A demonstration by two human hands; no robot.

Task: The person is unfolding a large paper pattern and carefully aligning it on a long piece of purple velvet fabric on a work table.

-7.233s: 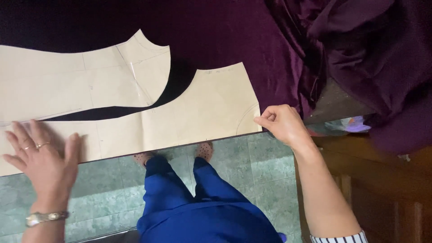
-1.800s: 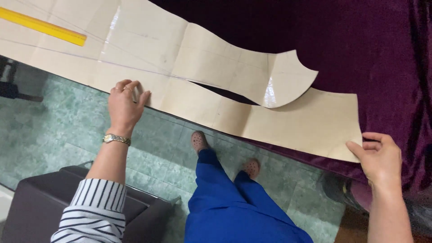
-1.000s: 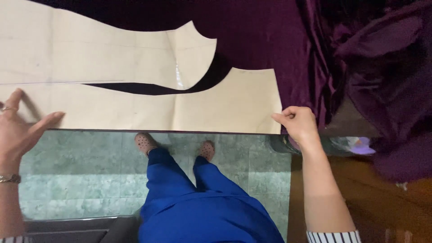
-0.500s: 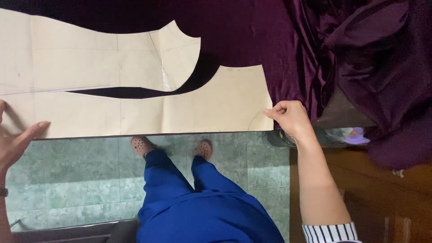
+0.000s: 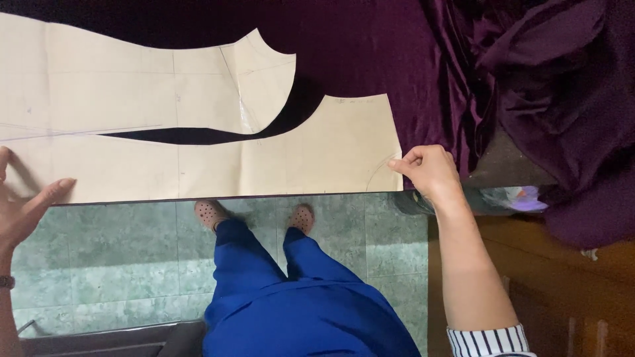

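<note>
Paper pattern (image 5: 198,132): two long beige pieces with faint pencil lines, lying flat on dark purple fabric (image 5: 370,53). The piece farther from me ends in a curved, hooked tip; the nearer piece ends in a squared corner with a pencilled arc. A dark sliver of cloth shows between them. My right hand (image 5: 430,172) pinches that squared corner between thumb and bent fingers, closed on the paper's edge. My left hand (image 5: 26,205) lies open with fingers spread, fingertips touching the near edge of the same piece at its other end. The pattern's near edge runs flush with the table edge, straight between my hands. Beyond my right hand the fabric bunches into heaped folds (image 5: 555,99); beneath both hands is green tiled floor (image 5: 119,264).
</note>
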